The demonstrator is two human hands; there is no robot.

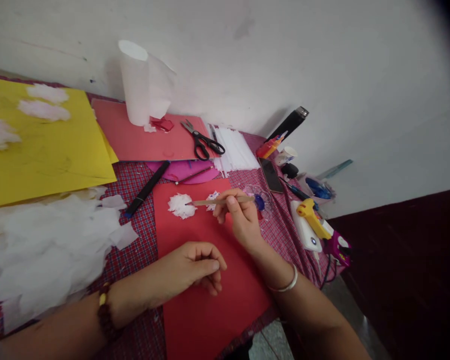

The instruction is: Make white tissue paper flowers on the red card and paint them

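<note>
My right hand (240, 217) pinches a thin wooden stick (205, 202) that points left across the red sheet (206, 245). The stick's dark tip meets a ragged white paper flower (180, 206). Partly behind my right fingers is a second white flower (212, 200) with blue specks. Just right of that hand sits a clear palette (267, 204) with blue paint in it. My left hand (200, 265) hovers over or rests on the red sheet, which I cannot tell, its fingers loosely curved and apart, holding nothing.
Torn white paper (56, 250) and yellow sheets (48, 155) cover the left side. A black marker (147, 190), scissors (201, 140) and a paper roll (135, 85) lie or stand behind. On the right are a phone (270, 175) and a yellow glue gun (313, 217) near the table edge.
</note>
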